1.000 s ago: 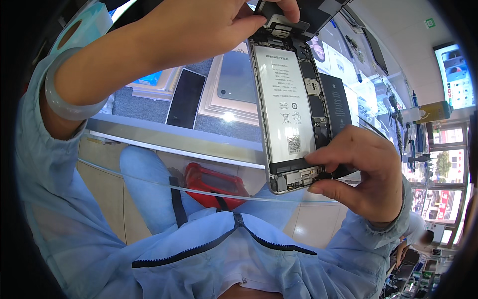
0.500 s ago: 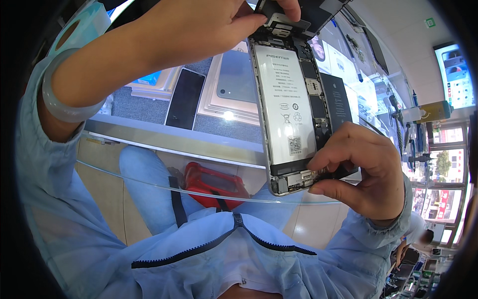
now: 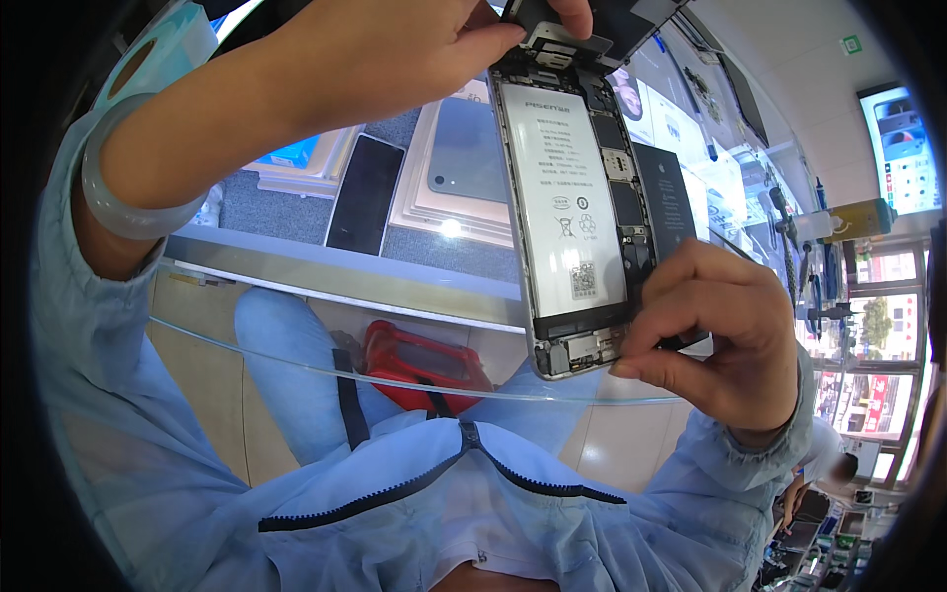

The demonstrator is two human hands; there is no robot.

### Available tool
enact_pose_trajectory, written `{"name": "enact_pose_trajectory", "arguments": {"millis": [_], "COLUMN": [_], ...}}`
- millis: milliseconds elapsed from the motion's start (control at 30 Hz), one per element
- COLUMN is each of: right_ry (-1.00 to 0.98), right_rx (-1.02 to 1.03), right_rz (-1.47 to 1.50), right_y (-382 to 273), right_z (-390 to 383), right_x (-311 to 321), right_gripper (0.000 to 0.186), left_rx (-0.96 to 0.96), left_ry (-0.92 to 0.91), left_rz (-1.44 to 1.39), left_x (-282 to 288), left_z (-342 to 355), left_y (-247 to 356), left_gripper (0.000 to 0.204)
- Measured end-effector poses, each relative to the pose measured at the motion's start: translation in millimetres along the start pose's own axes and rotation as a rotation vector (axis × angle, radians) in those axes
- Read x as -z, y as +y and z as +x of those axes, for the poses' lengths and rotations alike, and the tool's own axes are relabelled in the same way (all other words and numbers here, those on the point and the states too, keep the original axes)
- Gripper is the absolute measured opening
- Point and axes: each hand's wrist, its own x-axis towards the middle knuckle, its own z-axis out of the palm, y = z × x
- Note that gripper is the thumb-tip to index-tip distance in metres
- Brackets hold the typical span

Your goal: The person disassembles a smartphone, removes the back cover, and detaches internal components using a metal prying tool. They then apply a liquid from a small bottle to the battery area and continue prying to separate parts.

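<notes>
An opened smartphone (image 3: 633, 252) is tilted over the glass counter, its inside facing up. A white battery (image 3: 562, 202) fills most of its body, with dark boards down the right side. At the top end, the lifted screen (image 3: 646, 25) stands up from the body. My left hand (image 3: 434, 49) pinches around the hinge end of that screen, near a metal plate; part of the hand is cut off by the upper edge. My right hand (image 3: 715, 331) has thumb and fingers closed on the phone's lower right corner. Behind the phone lies a black battery (image 3: 669, 197).
Below the glass, a dark-screened phone (image 3: 365, 197) and a grey tablet-like device (image 3: 469, 148) lie on a display. A red case (image 3: 429, 360) rests on my lap beneath the counter edge. Tools and a yellow bottle (image 3: 858, 221) are at the right, where another person (image 3: 824, 464) shows.
The phone's lower end has risen slightly. My right fingers have shifted a little on its lower corner and curled tighter. My left hand is almost unmoved.
</notes>
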Motion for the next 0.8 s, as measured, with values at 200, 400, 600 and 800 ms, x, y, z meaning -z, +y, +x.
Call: {"name": "enact_pose_trajectory", "arguments": {"millis": [200,400,600,800], "right_ry": [0.051,0.048,0.029,0.139], "right_rx": [-0.07,-0.026,0.002,0.029], "right_rz": [0.001,-0.001,0.011,-0.007], "right_y": [-7,-3,0,-3], "right_z": [3,1,-3,4], "right_x": [-1,-3,-2,-1], "right_gripper": [0.025,0.025,0.023,0.016], "left_rx": [0.075,0.054,-0.026,-0.008], "left_ry": [-0.019,-0.024,-0.001,0.005], "left_rz": [0.048,0.045,-0.004,-0.024], "left_x": [-5,-3,1,0], "left_z": [2,1,-1,-1], "left_y": [-12,-11,1,-3], "left_gripper": [0.026,0.026,0.026,0.026]}}
